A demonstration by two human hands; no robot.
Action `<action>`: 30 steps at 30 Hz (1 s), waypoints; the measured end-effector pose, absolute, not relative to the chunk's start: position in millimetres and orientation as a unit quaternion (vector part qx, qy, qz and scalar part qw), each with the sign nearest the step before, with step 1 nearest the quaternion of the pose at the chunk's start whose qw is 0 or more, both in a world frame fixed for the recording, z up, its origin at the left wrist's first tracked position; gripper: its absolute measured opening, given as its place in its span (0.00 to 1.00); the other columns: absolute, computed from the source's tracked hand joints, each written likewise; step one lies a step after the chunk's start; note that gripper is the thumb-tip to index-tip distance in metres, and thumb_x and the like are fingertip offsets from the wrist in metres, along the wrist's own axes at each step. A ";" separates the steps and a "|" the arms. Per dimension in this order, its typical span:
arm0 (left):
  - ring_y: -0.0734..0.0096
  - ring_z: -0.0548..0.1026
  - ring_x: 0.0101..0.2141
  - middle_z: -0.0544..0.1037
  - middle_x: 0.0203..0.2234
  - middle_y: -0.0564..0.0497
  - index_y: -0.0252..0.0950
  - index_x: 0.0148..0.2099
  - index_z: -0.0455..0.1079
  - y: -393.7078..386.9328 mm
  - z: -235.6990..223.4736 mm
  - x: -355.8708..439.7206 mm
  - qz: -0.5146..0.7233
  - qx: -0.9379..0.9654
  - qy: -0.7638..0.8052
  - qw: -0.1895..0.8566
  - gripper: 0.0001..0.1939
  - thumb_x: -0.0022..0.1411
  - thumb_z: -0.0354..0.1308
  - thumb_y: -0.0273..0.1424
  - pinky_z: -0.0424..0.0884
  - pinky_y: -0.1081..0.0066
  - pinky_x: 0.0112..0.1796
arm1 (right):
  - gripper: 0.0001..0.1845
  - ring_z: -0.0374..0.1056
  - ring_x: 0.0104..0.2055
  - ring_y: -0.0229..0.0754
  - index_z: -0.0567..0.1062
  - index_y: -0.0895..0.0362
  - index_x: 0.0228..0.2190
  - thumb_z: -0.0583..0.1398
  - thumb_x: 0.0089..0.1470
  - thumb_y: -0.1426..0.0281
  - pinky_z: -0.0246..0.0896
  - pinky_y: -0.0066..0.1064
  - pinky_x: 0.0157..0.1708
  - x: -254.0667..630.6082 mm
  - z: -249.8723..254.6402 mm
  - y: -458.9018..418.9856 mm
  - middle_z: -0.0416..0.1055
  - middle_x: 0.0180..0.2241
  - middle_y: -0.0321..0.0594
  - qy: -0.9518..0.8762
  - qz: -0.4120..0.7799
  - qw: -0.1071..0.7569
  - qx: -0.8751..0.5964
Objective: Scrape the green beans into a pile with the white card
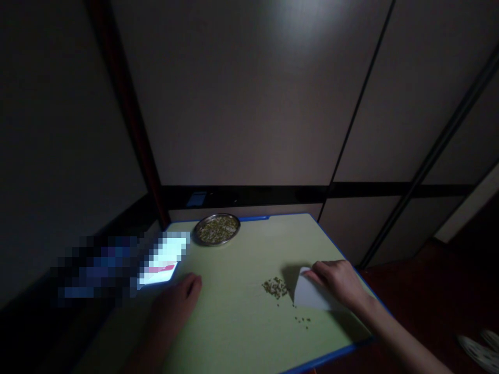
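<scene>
A white piece of paper or card (314,295) is gripped by my right hand (335,278), its fingers closed over the upper edge. The sheet is tilted, and its left edge is beside a small heap of seeds or beans (275,287) on the table. Several loose ones are scattered just below the heap. My left hand (182,295) rests on the table's left side with its fingers curled in, and nothing shows in it. Close to it is a brightly lit screen (166,259), partly blurred out.
A round metal tray (217,229) with many greenish seeds or beans stands at the back left of the pale green table (249,254), which has a blue rim. Cabinet panels (241,104) rise behind it. Light-coloured footwear (477,350) lies on the dark floor at right.
</scene>
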State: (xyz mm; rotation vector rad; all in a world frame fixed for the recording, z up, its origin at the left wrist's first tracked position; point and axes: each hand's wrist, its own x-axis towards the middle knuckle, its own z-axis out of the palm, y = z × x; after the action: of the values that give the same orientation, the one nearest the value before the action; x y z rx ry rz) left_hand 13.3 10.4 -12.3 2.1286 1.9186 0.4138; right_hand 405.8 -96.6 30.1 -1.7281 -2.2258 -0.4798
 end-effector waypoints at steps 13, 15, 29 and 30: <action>0.70 0.72 0.27 0.75 0.25 0.53 0.41 0.32 0.66 10.7 -17.4 13.1 0.126 0.742 0.651 0.098 0.18 0.67 0.38 0.40 0.54 0.73 0.28 | 0.26 0.67 0.21 0.35 0.72 0.54 0.24 0.48 0.64 0.54 0.45 0.29 0.24 402.5 24.7 -97.8 0.74 0.21 0.36 -0.760 -0.128 0.163 -0.616; 0.71 0.72 0.27 0.75 0.25 0.53 0.41 0.32 0.66 10.3 -17.6 13.3 0.126 0.742 0.651 0.097 0.18 0.67 0.38 0.40 0.54 0.73 0.28 | 0.25 0.66 0.21 0.35 0.72 0.54 0.23 0.49 0.63 0.54 0.45 0.29 0.24 403.7 24.1 -98.4 0.73 0.21 0.35 -0.759 -0.122 0.163 -0.618; 0.70 0.73 0.29 0.76 0.27 0.53 0.41 0.33 0.67 10.1 -14.2 15.1 0.128 0.745 0.649 0.090 0.17 0.66 0.40 0.40 0.55 0.73 0.28 | 0.24 0.67 0.21 0.36 0.72 0.54 0.24 0.49 0.64 0.55 0.47 0.29 0.24 409.5 22.1 -109.8 0.73 0.21 0.35 -0.761 -0.096 0.161 -0.621; 0.70 0.73 0.29 0.76 0.27 0.53 0.41 0.33 0.67 10.2 -13.9 15.1 0.128 0.744 0.649 0.091 0.17 0.66 0.40 0.40 0.55 0.73 0.28 | 0.24 0.67 0.21 0.36 0.72 0.54 0.24 0.49 0.64 0.55 0.47 0.29 0.24 409.6 21.8 -110.2 0.73 0.21 0.35 -0.760 -0.096 0.164 -0.622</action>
State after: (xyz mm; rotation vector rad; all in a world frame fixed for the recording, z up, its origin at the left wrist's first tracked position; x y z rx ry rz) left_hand 15.1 10.2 -13.9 2.2117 1.9299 0.3803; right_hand 409.6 -110.2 21.8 -1.7727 -2.1666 -0.2737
